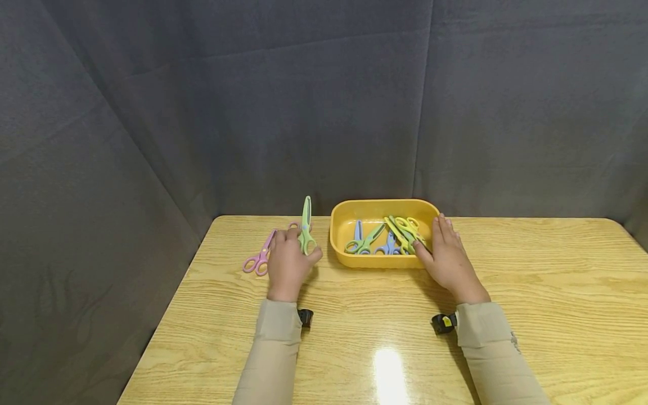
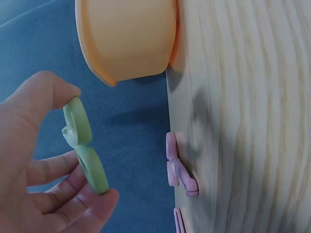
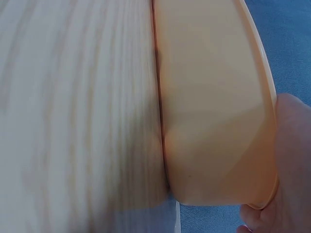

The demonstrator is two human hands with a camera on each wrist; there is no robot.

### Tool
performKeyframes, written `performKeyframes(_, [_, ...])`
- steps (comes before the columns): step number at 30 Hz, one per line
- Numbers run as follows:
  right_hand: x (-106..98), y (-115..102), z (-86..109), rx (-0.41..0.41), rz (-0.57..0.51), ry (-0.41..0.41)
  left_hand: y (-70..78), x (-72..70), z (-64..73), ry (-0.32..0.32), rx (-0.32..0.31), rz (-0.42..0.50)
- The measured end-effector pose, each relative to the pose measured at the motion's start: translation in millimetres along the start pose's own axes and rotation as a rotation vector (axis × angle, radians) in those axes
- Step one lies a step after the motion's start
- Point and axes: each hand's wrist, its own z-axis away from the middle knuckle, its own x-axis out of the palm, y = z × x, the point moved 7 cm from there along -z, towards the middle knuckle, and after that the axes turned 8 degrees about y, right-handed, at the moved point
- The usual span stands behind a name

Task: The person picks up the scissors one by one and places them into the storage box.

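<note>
Between its thumb and fingers, my left hand [image 1: 288, 264] pinches a pair of green scissors [image 1: 306, 225] by the handle loops, blades pointing up and away. In the left wrist view the green scissors [image 2: 82, 141] are held above the tabletop. My right hand [image 1: 450, 261] grips the right end of a yellow bin [image 1: 377, 261], thumb at the front rim and fingers along the outer side. Inside the bin lie several scissors: green ones [image 1: 372, 237], blue ones [image 1: 388, 245] and yellow ones [image 1: 406, 226]. Pink scissors [image 1: 260, 259] lie on the table beside my left hand.
A second pink pair [image 1: 293, 225] lies behind the left hand, mostly hidden in the head view. The wooden table [image 1: 354, 315] ends against a dark grey curtain [image 1: 314, 112]. Black wrist straps [image 1: 444, 323] sit at both cuffs.
</note>
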Motion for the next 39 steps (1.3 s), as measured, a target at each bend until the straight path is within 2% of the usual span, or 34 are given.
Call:
performKeyframes(7, [0.1,1.0,-0.3,0.001,0.003,0.004,9.2,0.8,0.6,0.030,0.042,0.070])
performKeyframes(14, [1.7,1.3,-0.8,-0.006,-0.006,0.001,16.1,2.1,2.7,0.039,0.081,0.064])
performKeyframes(24, [1.3,0.6,-0.8,0.005,0.004,-0.008,31.1,2.8,5.6,0.048,0.149,0.115])
performKeyframes(33, [1.6,-0.5,-0.5,0.000,-0.006,-0.014,41.0,5.5,9.5,0.040,0.198,0.114])
performKeyframes(39, [1.1,0.9,-0.8,-0.002,-0.004,-0.014,51.0,6.5,10.9,0.049,0.259,0.093])
